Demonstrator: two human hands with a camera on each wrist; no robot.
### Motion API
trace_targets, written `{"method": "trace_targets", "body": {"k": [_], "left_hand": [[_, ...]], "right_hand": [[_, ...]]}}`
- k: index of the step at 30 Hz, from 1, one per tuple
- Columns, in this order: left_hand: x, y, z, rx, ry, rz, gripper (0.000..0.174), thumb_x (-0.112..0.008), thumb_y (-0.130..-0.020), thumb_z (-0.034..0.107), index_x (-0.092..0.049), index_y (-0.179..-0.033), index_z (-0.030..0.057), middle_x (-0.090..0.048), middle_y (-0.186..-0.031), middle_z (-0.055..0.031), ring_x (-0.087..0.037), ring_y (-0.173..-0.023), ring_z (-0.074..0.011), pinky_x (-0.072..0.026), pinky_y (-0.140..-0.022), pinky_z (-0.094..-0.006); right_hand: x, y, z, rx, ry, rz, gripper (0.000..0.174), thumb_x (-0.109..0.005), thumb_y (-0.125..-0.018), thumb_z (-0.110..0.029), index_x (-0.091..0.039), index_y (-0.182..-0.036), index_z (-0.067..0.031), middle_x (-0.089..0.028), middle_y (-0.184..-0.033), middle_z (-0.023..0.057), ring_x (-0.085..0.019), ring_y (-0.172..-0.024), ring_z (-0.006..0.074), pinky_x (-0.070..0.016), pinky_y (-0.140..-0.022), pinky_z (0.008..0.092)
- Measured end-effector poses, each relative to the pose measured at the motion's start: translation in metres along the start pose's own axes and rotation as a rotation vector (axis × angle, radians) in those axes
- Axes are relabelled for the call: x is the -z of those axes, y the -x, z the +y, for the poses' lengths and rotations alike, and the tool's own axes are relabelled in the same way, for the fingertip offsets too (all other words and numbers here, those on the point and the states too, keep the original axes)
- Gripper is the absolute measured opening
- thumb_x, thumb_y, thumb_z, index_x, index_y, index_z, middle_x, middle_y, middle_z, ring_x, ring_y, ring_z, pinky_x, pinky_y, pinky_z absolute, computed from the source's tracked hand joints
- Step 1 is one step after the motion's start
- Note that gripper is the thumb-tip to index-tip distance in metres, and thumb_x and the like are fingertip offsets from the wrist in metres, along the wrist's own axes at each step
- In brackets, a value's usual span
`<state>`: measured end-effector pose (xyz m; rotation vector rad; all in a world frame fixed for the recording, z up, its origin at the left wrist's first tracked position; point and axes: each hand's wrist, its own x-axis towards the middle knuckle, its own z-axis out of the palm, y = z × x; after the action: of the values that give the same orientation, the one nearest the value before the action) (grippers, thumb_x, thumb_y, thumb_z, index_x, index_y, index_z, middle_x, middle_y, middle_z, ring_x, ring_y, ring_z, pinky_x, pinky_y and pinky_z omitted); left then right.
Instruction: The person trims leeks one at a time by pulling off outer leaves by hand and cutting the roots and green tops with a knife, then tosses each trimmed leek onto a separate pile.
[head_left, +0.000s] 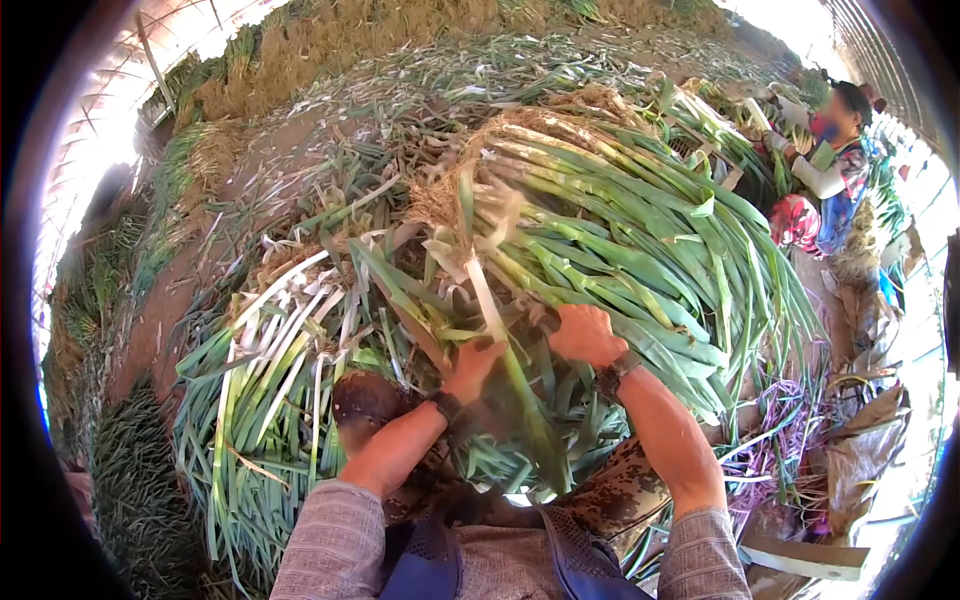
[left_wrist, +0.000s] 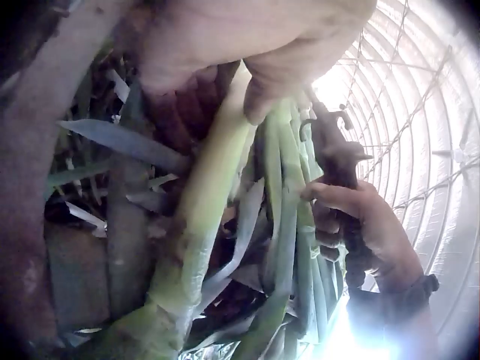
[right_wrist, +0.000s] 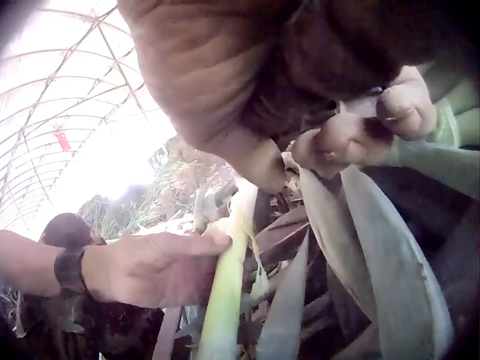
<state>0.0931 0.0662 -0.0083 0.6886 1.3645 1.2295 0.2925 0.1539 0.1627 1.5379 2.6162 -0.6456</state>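
A thick green onion (head_left: 486, 298) stands upright between my knees, its roots and loose outer skin blurred at the top. My left hand (head_left: 472, 370) holds its stalk between thumb and fingers; the left wrist view shows the pale green stalk (left_wrist: 201, 214) close up. My right hand (head_left: 588, 338) is just right of the stalk, fingers curled round a dark air blow gun (left_wrist: 337, 154) with a small hook on top. In the right wrist view the palm mostly hides this tool. Beside the right hand lies a large heap of green onions (head_left: 640, 240), roots away from me.
Another pile of green onions (head_left: 270, 370), with white stalks, lies at my left. Stripped leaves (head_left: 400, 110) litter the ground ahead. Purple twine (head_left: 780, 430) lies at the right. A person (head_left: 835, 175) sits at the far right among more onions, under a hooped roof.
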Motion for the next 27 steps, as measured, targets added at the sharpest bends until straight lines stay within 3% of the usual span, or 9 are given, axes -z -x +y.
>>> {"method": "trace_targets", "body": {"k": [2, 6, 8, 10, 12, 13, 18, 20, 27], "left_hand": [[0.001, -0.001, -0.003, 0.032, -0.012, 0.014, 0.029, -0.070, -0.093, 0.018, -0.063, -0.113, -0.0019, -0.067, -0.099, -0.0049, -0.065, -0.084, -0.0145, -0.0545, -0.072, -0.0313], [0.012, -0.012, -0.027, 0.001, 0.091, -0.015, 0.027, -0.065, -0.096, 0.023, -0.063, -0.111, 0.0005, -0.067, -0.097, -0.0057, -0.066, -0.082, -0.0178, -0.0546, -0.072, -0.0349], [0.029, -0.037, -0.061, -0.476, -0.117, -0.025, 0.027, -0.059, -0.099, 0.029, -0.064, -0.107, 0.0042, -0.067, -0.096, -0.0062, -0.065, -0.083, -0.0223, -0.0541, -0.074, -0.0406], [0.036, -0.046, -0.047, -0.407, 0.021, -0.062, 0.030, -0.054, -0.101, 0.035, -0.062, -0.110, 0.0075, -0.067, -0.097, -0.0064, -0.065, -0.084, -0.0255, -0.0528, -0.076, -0.0447], [0.013, -0.006, 0.028, -0.394, 0.105, 0.022, 0.031, -0.055, -0.101, 0.037, -0.060, -0.114, 0.0096, -0.066, -0.098, -0.0062, -0.064, -0.086, -0.0256, -0.0522, -0.079, -0.0452], [0.015, -0.015, 0.046, -0.061, 0.684, 0.038, 0.037, -0.051, -0.102, 0.044, -0.058, -0.117, 0.0109, -0.063, -0.090, -0.0050, -0.061, -0.077, -0.0239, -0.0508, -0.074, -0.0439], [0.029, -0.026, 0.061, 0.019, 0.801, 0.179, 0.054, -0.036, -0.101, 0.062, -0.056, -0.102, 0.0124, -0.052, -0.074, -0.0025, -0.049, -0.065, -0.0193, -0.0443, -0.061, -0.0399], [0.021, -0.015, 0.073, 0.029, 0.737, 0.081, 0.053, -0.036, -0.100, 0.063, -0.052, -0.090, 0.0138, -0.050, -0.072, -0.0015, -0.049, -0.065, -0.0195, -0.0444, -0.062, -0.0397], [0.001, 0.015, 0.078, -0.023, 0.620, -0.254, 0.054, -0.035, -0.099, 0.066, -0.053, -0.088, 0.0168, -0.036, -0.057, 0.0030, -0.040, -0.054, -0.0159, -0.0366, -0.048, -0.0347]], "right_hand": [[-0.002, -0.006, 0.004, -0.041, -0.011, -0.042, 0.036, -0.060, -0.080, -0.033, -0.069, -0.097, -0.0025, -0.068, -0.091, 0.0264, -0.065, -0.091, 0.0453, -0.0511, -0.080, 0.0516], [0.000, 0.013, 0.004, 0.079, -0.020, -0.046, 0.037, -0.061, -0.083, -0.037, -0.070, -0.094, -0.0032, -0.069, -0.090, 0.0251, -0.065, -0.089, 0.0446, -0.0512, -0.079, 0.0515], [0.002, 0.024, 0.011, 0.045, -0.104, 0.087, 0.036, -0.062, -0.082, -0.038, -0.070, -0.092, -0.0042, -0.069, -0.087, 0.0240, -0.065, -0.086, 0.0445, -0.0508, -0.077, 0.0518], [0.001, 0.035, 0.023, 0.083, -0.084, 0.096, 0.035, -0.064, -0.081, -0.037, -0.069, -0.093, -0.0046, -0.068, -0.085, 0.0234, -0.064, -0.084, 0.0446, -0.0504, -0.076, 0.0524], [-0.003, 0.047, 0.030, 0.133, -0.072, 0.104, 0.033, -0.065, -0.081, -0.036, -0.068, -0.093, -0.0050, -0.068, -0.083, 0.0229, -0.064, -0.083, 0.0447, -0.0500, -0.074, 0.0530], [-0.006, 0.055, 0.033, 0.203, -0.074, 0.059, 0.033, -0.065, -0.080, -0.035, -0.068, -0.093, -0.0054, -0.068, -0.081, 0.0224, -0.064, -0.081, 0.0450, -0.0498, -0.073, 0.0534], [-0.015, 0.079, 0.024, 0.251, 0.060, 0.012, 0.027, -0.064, -0.078, -0.028, -0.065, -0.093, -0.0061, -0.068, -0.079, 0.0201, -0.065, -0.077, 0.0434, -0.0506, -0.071, 0.0528], [-0.022, 0.078, 0.027, 0.259, 0.049, 0.103, 0.028, -0.065, -0.077, -0.028, -0.064, -0.095, -0.0061, -0.068, -0.080, 0.0204, -0.065, -0.077, 0.0430, -0.0500, -0.070, 0.0530], [-0.029, 0.066, 0.029, 0.232, 0.067, 0.297, 0.031, -0.070, -0.078, -0.027, -0.061, -0.099, -0.0058, -0.067, -0.078, 0.0193, -0.065, -0.075, 0.0421, -0.0495, -0.069, 0.0519]]}}
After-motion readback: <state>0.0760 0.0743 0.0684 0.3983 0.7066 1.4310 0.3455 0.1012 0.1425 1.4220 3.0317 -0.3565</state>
